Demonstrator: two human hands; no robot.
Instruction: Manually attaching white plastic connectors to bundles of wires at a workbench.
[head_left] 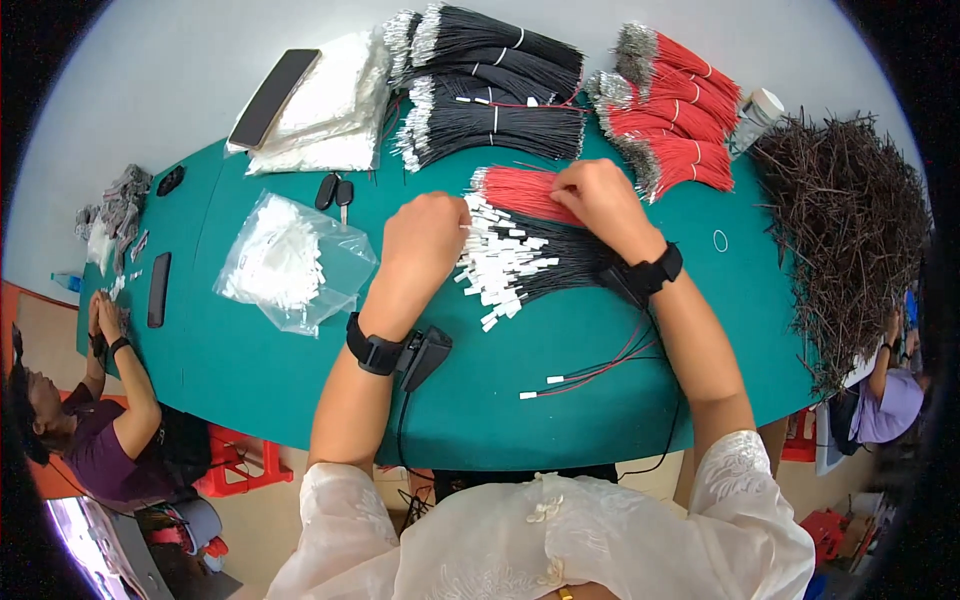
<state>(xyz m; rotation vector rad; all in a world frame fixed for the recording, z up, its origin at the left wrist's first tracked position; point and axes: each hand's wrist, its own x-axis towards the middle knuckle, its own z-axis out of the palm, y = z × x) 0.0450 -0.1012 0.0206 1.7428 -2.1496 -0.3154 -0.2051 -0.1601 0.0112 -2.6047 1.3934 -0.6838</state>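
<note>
A loose bundle of red wires (522,192) lies on the table in front of me, its bare ends to the left. Just below it are black wires (565,255) with white connectors (495,262) on their left ends. My right hand (603,203) has its fingertips pinched together on the right part of the red wires. At the left ends of the bundles is my left hand (425,235), fingers curled closed beside the white connectors. Whatever it may hold is hidden. Nearer to me lie a few red and black wires (605,367) tipped with white connectors.
Tied black wire bundles (495,130) and tied red bundles (685,120) line the back. A clear bag of white connectors (280,260) lies left, near keys (340,192). Dark strands (840,230) are heaped at right. Another person (110,420) works at the left edge.
</note>
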